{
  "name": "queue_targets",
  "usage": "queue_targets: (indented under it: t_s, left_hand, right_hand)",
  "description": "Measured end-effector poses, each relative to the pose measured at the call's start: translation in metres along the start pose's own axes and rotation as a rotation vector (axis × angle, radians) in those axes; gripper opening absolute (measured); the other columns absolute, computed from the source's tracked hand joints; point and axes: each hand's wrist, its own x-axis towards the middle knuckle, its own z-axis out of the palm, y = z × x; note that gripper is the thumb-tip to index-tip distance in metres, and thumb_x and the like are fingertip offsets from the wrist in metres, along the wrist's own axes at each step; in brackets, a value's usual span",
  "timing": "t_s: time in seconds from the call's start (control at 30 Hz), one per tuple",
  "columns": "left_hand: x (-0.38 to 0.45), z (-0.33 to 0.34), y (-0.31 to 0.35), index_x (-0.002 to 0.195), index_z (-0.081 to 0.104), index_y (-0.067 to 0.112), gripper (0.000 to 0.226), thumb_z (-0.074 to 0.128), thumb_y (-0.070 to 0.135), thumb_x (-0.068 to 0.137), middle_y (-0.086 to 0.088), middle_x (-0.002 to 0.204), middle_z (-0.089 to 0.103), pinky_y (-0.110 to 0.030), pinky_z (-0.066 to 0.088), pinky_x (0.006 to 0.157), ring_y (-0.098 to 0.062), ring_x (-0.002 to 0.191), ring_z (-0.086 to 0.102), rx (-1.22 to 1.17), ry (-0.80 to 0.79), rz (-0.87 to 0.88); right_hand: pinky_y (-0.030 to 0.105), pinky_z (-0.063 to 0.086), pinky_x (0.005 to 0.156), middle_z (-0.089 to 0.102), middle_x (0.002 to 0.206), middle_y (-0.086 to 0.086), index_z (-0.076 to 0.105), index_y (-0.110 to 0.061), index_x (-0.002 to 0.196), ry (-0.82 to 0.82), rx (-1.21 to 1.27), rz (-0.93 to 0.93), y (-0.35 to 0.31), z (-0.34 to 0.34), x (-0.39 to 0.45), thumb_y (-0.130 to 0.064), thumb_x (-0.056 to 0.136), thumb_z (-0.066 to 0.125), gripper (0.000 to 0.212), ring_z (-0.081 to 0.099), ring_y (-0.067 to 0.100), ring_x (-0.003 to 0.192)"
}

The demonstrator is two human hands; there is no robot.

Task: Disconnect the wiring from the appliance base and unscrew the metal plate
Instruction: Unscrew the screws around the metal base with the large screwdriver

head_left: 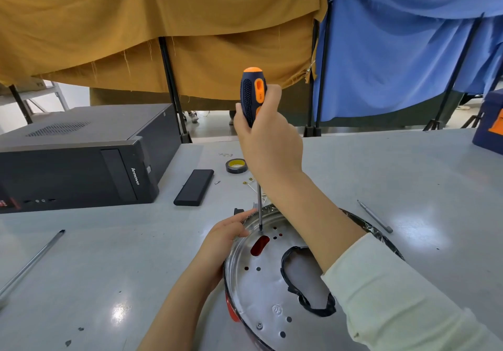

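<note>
The round appliance base (234, 312) lies at the table's near edge, red at its side, with a shiny metal plate (261, 285) full of small holes on top. A black-edged opening (307, 280) is cut in the plate. My right hand (266, 135) grips the black and orange screwdriver (251, 94) upright; its tip stands on the plate's far side at about a screw (261, 230). My left hand (231, 231) rests on the base's far-left rim, fingers straight, beside the shaft. Another screw (259, 325) sits near the plate's front. No wiring is clearly visible.
A black Lenovo computer case (81, 160) fills the table's left. A flat black box (194, 187), a tape roll (236, 165) and small loose parts (249, 181) lie behind the base. A thin metal rod (32, 261) lies left, a grey tool (375, 216) right, a blue box (490, 122) far right.
</note>
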Motion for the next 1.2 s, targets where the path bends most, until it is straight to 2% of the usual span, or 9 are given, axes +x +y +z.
queue_targets:
  t_s: [0.1,0.23,0.47,0.57,0.7,0.87,0.97,1.1,1.2]
  left_hand:
    - [-0.001,0.0,0.002,0.115,0.068,0.021,0.05,0.04,-0.001,0.079,-0.008,0.119,0.065,-0.05,0.036,0.108,-0.03,0.12,0.053,-0.002,-0.01,-0.008]
    - [0.0,0.0,0.002,0.115,0.068,0.021,0.05,0.041,0.0,0.079,-0.009,0.121,0.064,-0.05,0.035,0.108,-0.031,0.121,0.052,0.007,-0.009,0.006]
    - [0.0,-0.001,0.002,0.114,0.068,0.02,0.059,0.049,0.015,0.059,-0.01,0.121,0.064,-0.05,0.035,0.108,-0.031,0.12,0.053,0.003,-0.018,-0.012]
    - [-0.001,0.0,0.003,0.113,0.069,0.02,0.049,0.049,0.009,0.07,-0.01,0.12,0.064,-0.05,0.034,0.108,-0.03,0.121,0.052,0.006,0.002,-0.014]
    - [-0.003,0.0,0.004,0.115,0.068,0.022,0.053,0.047,0.01,0.068,-0.008,0.12,0.065,-0.044,0.04,0.104,-0.029,0.12,0.053,0.018,-0.029,0.003]
    - [-0.004,-0.002,0.007,0.103,0.073,0.026,0.052,0.038,-0.005,0.079,-0.003,0.098,0.073,-0.02,0.049,0.065,-0.017,0.087,0.066,0.027,-0.036,0.005]
    - [-0.005,-0.002,0.009,0.104,0.072,0.024,0.053,0.037,-0.006,0.079,-0.005,0.099,0.073,-0.024,0.048,0.071,-0.018,0.084,0.064,0.03,-0.043,0.009]
    - [-0.006,0.0,0.011,0.108,0.071,0.023,0.054,0.037,-0.006,0.079,-0.007,0.101,0.071,-0.033,0.042,0.08,-0.015,0.075,0.06,0.063,-0.046,0.007]
    - [-0.006,0.0,0.011,0.106,0.071,0.023,0.054,0.036,-0.007,0.079,-0.006,0.101,0.072,-0.028,0.047,0.076,-0.02,0.084,0.064,0.057,-0.04,0.014]
  right_hand:
    - [0.026,0.034,0.043,0.049,0.072,-0.003,0.035,-0.01,0.123,0.001,-0.126,0.044,0.002,-0.001,0.003,-0.042,0.098,0.041,0.042,0.049,0.02,0.055]
    - [0.033,0.049,0.051,0.05,0.079,0.0,0.03,-0.009,0.126,-0.054,-0.234,0.046,0.002,-0.005,0.001,-0.044,0.098,0.039,0.046,0.056,0.021,0.06]
    - [0.029,0.043,0.054,0.059,0.103,0.006,0.021,-0.004,0.135,-0.112,-0.369,-0.026,-0.001,-0.011,-0.009,-0.033,0.1,0.041,0.05,0.055,0.019,0.068]
    - [0.032,0.052,0.061,0.058,0.107,0.01,0.02,-0.003,0.137,-0.127,-0.26,-0.1,-0.007,-0.011,-0.014,-0.032,0.1,0.042,0.052,0.062,0.022,0.077]
    - [0.028,0.043,0.052,0.058,0.091,0.008,0.023,-0.005,0.13,-0.152,-0.04,-0.106,0.0,-0.015,-0.008,-0.027,0.097,0.047,0.046,0.056,0.021,0.063]
    - [0.018,0.045,0.052,0.046,0.077,-0.003,0.02,-0.02,0.122,-0.485,0.39,-0.085,0.013,-0.02,0.007,-0.021,0.094,0.049,0.04,0.051,0.006,0.056]
    - [0.014,0.041,0.048,0.045,0.073,-0.008,0.021,-0.023,0.122,-0.501,0.404,-0.104,0.013,-0.019,0.005,-0.025,0.094,0.049,0.039,0.051,0.003,0.052]
    - [0.025,0.041,0.052,0.053,0.074,-0.012,0.026,-0.022,0.125,-0.397,0.198,-0.104,0.014,-0.026,0.005,-0.036,0.093,0.051,0.043,0.057,0.007,0.061]
    - [0.03,0.052,0.058,0.059,0.087,0.0,0.041,-0.017,0.113,-0.327,0.412,0.045,0.008,-0.033,0.009,-0.019,0.088,0.061,0.032,0.062,0.019,0.076]
